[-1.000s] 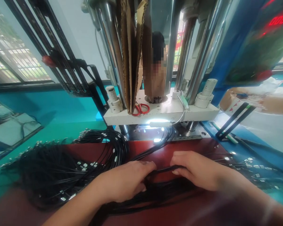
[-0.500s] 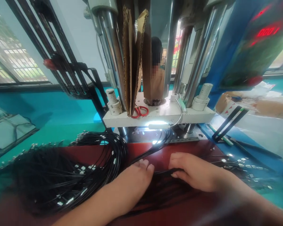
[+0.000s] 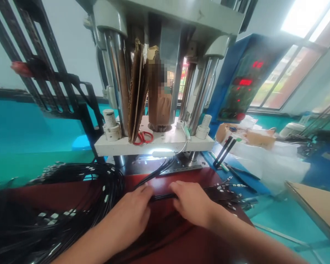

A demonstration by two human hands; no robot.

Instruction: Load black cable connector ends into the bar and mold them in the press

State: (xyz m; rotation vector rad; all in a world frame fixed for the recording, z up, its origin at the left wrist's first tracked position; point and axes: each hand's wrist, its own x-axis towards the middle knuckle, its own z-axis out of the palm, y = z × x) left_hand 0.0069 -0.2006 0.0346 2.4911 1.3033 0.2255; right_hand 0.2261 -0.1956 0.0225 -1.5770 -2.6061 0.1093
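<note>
My left hand (image 3: 139,205) is closed on a bundle of black cables (image 3: 162,197) above the dark red tabletop (image 3: 187,240). A short way to the right, my right hand (image 3: 189,201) has its fingers wrapped round the same bundle, which runs straight between the two hands. Past the right hand, loose cable ends with small whitish and metal tips (image 3: 229,192) fan out. More cables (image 3: 155,172) lead up under the press. Beside my left forearm lies a large looped heap of black cables (image 3: 106,196) with white tags. My palms hide part of the grip.
Ahead stands a press with a white plate (image 3: 121,147), a lit lamp (image 3: 162,153), red-handled scissors (image 3: 144,138) and cardboard sheets (image 3: 136,102). A control box (image 3: 244,80) with red digits is to the right, above dark tools (image 3: 242,174). A person is behind the press.
The view has swung to the right and tilted up, so the press sits further left. My right hand has closed more round the cables. Both hands remain on the bundle.
</note>
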